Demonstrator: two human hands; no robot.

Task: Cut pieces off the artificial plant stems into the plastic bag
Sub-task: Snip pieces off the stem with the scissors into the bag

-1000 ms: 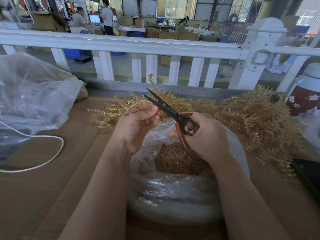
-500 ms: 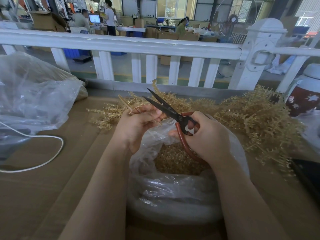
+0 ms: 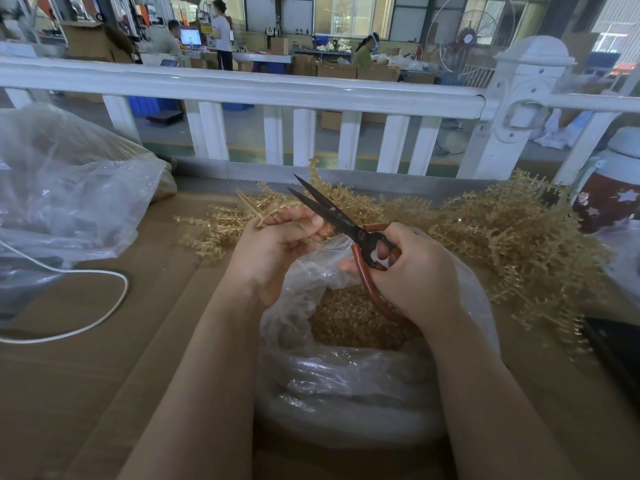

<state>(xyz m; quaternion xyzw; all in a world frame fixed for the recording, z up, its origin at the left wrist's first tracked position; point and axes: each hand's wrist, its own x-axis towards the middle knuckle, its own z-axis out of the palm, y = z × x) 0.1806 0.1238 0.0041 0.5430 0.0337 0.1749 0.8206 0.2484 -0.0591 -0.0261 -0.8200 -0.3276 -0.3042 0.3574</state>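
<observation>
Seen from above, over an open plastic bag [image 3: 349,382] sitting on a brown counter [image 3: 104,393]. Inside the bag, a heap of small golden cut pieces [image 3: 349,327]. Just above the bag's far rim, left hand [image 3: 277,244] curled around a thin golden plant stem [image 3: 254,211], pinching it between thumb and fingertips, stem end poking out away from the bag. Above the bag's right rim, right hand [image 3: 412,271] wrapped around the red handles of black-bladed scissors [image 3: 332,214], blades parted a little and pointing up and away, passing right beside the left thumb. Behind the bag and off to its right, a tangled pile of uncut golden stems [image 3: 502,237]. Far left of the bag, a second, crumpled clear bag [image 3: 69,188] and a white cable [image 3: 86,320].

Likely risks: blades sitting so close to the left thumb could nick it on closing; a piece cut beyond the bag's rim could drop onto the counter rather than inside; floppy rim could fold over the opening.
</observation>
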